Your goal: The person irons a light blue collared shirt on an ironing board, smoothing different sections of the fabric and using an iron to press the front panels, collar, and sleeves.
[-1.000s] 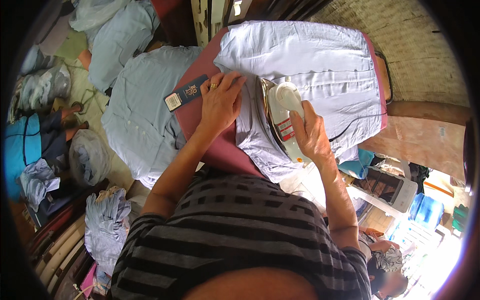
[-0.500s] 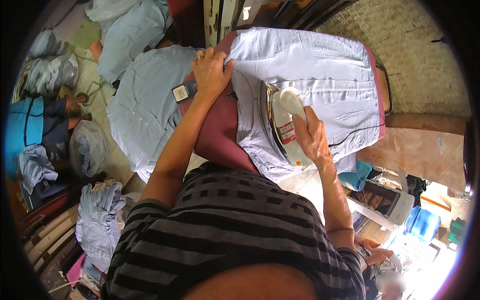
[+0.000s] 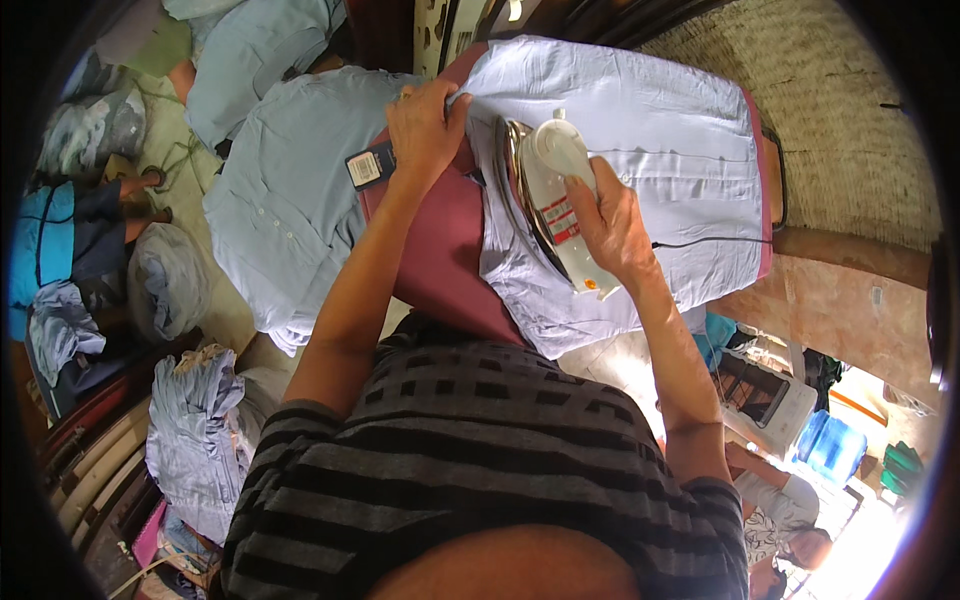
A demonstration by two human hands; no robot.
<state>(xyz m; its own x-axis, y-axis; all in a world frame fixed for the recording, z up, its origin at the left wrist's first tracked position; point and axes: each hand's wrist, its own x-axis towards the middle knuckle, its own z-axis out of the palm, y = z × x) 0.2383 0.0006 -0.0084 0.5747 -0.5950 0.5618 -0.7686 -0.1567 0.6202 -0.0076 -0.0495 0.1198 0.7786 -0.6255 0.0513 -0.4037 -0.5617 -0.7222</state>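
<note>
My right hand (image 3: 618,225) is closed around the handle of a cream-coloured clothes iron (image 3: 556,160). The iron lies on the light blue button-front shirt (image 3: 670,120), near its left edge. That shirt is spread over a maroon-covered ironing board (image 3: 440,255). My left hand (image 3: 425,130) is at the shirt's far left corner, with fingers bent and thumb against the fabric, apparently gripping its edge. Beside that wrist is a dark tag (image 3: 371,165) with a pale label. The iron's soleplate is mostly hidden against the cloth.
A dark cord (image 3: 710,241) crosses the shirt's right side. Another grey-blue shirt (image 3: 285,200) hangs left of the board. Crumpled shirts (image 3: 195,440) and a plastic bag (image 3: 168,280) lie at left. Other people are at far left and lower right. A blue water jug (image 3: 830,446) stands at right.
My right hand and the iron have moved away from me and slightly left across the shirt. My left hand stays at the shirt's corner. A person at lower right shows more.
</note>
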